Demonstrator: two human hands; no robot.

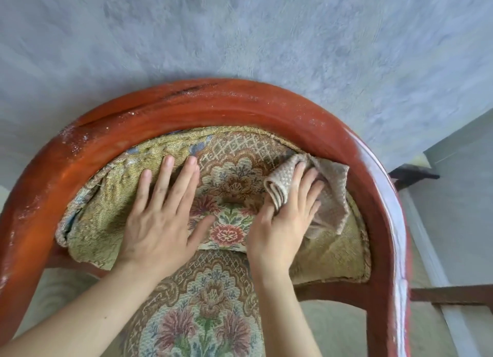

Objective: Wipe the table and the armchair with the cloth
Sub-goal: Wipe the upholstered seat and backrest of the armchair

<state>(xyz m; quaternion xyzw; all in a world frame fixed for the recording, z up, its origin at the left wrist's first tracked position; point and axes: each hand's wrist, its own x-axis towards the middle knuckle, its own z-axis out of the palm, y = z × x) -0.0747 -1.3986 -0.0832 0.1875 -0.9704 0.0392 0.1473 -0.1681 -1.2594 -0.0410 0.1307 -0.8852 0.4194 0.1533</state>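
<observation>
The armchair has a curved red-brown wooden frame (213, 103) with pale dust on its top rail, and a floral tapestry backrest (234, 175) and seat (202, 311). My left hand (162, 218) lies flat on the backrest fabric, fingers spread, holding nothing. My right hand (285, 218) presses a beige woven cloth (330, 194) against the right side of the backrest, just under the wooden rail. A rolled fold of the cloth sticks up between thumb and fingers.
A grey textured wall (240, 36) stands right behind the chair. At the right, a pale floor (458, 223) and a dark wooden piece (413, 175) show past the frame. A brown crossbar (450, 295) runs out at lower right.
</observation>
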